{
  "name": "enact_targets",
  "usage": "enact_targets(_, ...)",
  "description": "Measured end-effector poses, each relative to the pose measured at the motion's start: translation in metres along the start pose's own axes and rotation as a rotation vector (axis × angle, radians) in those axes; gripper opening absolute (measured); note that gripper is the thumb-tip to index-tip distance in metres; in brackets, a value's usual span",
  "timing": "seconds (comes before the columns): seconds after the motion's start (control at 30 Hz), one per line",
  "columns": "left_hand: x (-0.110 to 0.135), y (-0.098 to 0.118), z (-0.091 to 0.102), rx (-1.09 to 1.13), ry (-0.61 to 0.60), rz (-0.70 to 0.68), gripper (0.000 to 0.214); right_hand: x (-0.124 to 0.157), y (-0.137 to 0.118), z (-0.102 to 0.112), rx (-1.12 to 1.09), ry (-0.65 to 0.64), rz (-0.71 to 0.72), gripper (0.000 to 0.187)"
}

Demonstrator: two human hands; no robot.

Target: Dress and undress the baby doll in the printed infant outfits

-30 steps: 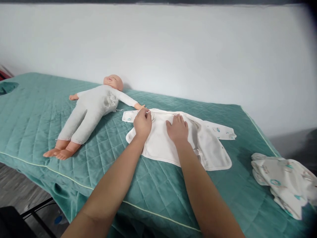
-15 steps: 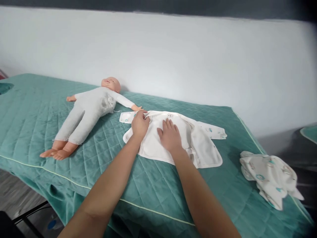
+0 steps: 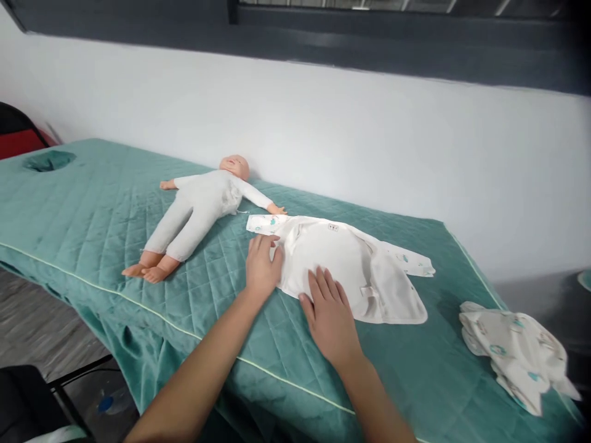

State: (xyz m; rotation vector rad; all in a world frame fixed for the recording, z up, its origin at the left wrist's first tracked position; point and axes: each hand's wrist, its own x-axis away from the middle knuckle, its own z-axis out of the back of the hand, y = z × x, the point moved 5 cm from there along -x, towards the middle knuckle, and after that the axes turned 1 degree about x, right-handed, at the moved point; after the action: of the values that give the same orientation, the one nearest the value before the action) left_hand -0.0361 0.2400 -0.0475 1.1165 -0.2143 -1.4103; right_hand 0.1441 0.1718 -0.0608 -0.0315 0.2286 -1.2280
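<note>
A white baby jacket (image 3: 337, 258) lies spread open on the green quilted cover, its patterned sleeves stretched out to both sides. My right hand (image 3: 330, 307) rests flat on the jacket's lower middle, fingers extended. At the jacket's left edge is my left hand (image 3: 262, 266), its fingers slightly bent and the thumb apart; it covers part of the left front panel. A baby doll (image 3: 198, 203) with a white cloth body lies on its back to the left, one hand close to the jacket's left sleeve.
The green cover (image 3: 106, 203) spans a bed against a white wall (image 3: 323, 135). Crumpled patterned baby clothing (image 3: 519, 351) lies at the bed's right edge. A hole (image 3: 50, 161) opens in the bed at far left. A black chair-like object (image 3: 28, 400) stands at lower left.
My view has tilted up and turned left. Both hands have drawn back toward the jacket's lower edge. My right hand has slid down from its middle, and my left hand has come down from the shoulder area.
</note>
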Motion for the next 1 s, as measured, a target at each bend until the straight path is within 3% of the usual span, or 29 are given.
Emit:
enact_targets(0.1,0.000,-0.004,0.045,-0.030,0.044,-0.096,0.020,0.005,-0.014,0.004,-0.026,0.020,0.005,0.062)
enact_targets(0.2,-0.022,-0.027,0.101,-0.102,0.126,-0.114,0.021,-0.029,-0.039,0.018,-0.086,0.067,0.074,0.062)
enact_targets(0.33,-0.068,-0.092,0.165,-0.279,0.178,0.016,0.031,-0.124,-0.082,0.036,-0.206,0.120,0.198,0.061)
enact_targets(0.43,-0.094,-0.151,0.188,-0.282,0.077,0.241,0.049,-0.214,-0.103,0.032,-0.345,0.121,0.142,0.065)
enact_targets(0.53,-0.108,-0.192,0.189,-0.086,-0.115,0.464,0.052,-0.301,-0.114,0.014,-0.456,0.161,0.030,0.072)
enact_targets(0.63,-0.118,-0.205,0.180,0.212,-0.256,0.560,0.048,-0.369,-0.116,-0.015,-0.502,0.052,-0.205,0.081)
enact_targets(0.7,-0.123,-0.208,0.172,0.398,-0.306,0.629,0.045,-0.398,-0.121,-0.029,-0.516,-0.022,-0.236,0.081)
enact_targets(0.77,-0.127,-0.210,0.164,0.541,-0.340,0.708,0.039,-0.416,-0.131,-0.032,-0.571,-0.057,-0.113,0.068)
enact_targets(0.87,-0.129,-0.204,0.155,0.643,-0.365,0.745,0.038,-0.419,-0.140,-0.023,-0.672,-0.129,0.025,0.045)
enact_targets(0.93,-0.131,-0.191,0.150,0.653,-0.370,0.697,0.042,-0.410,-0.133,-0.011,-0.707,-0.184,-0.051,0.041)
enact_targets(1.0,-0.131,-0.171,0.146,0.645,-0.379,0.626,0.044,-0.395,-0.118,0.008,-0.727,-0.183,-0.160,0.048)
